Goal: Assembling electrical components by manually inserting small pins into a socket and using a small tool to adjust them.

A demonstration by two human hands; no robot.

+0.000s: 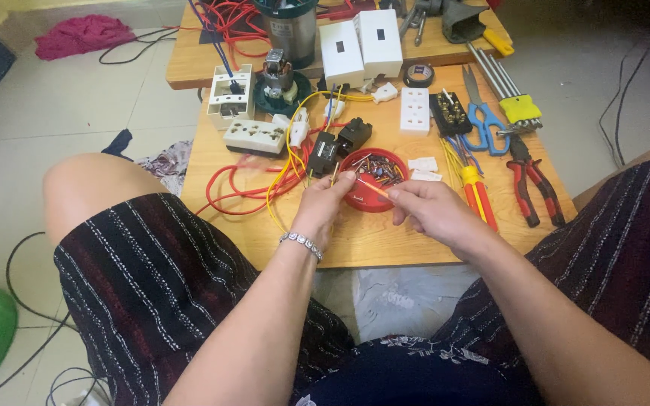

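My left hand (323, 200) pinches the end of a yellow wire (293, 154) just in front of a round red dish (374, 201) that holds several small metal parts. My right hand (426, 208) is closed on a thin orange piece (374, 188), whose tip points left toward my left fingers. Both hands hover over the near edge of a low wooden table (362, 237). A silver bracelet (302, 243) circles my left wrist. Red wires (235, 188) loop on the table to the left of my left hand.
White socket blocks (253, 137), black parts (340, 143), blue scissors (483, 120), red-handled pliers (532, 184), a red and yellow screwdriver (478, 194) and hex keys (509, 90) lie on the table. A second table (189, 64) behind carries white boxes. My knees flank the table. Cables trail on the tiled floor.
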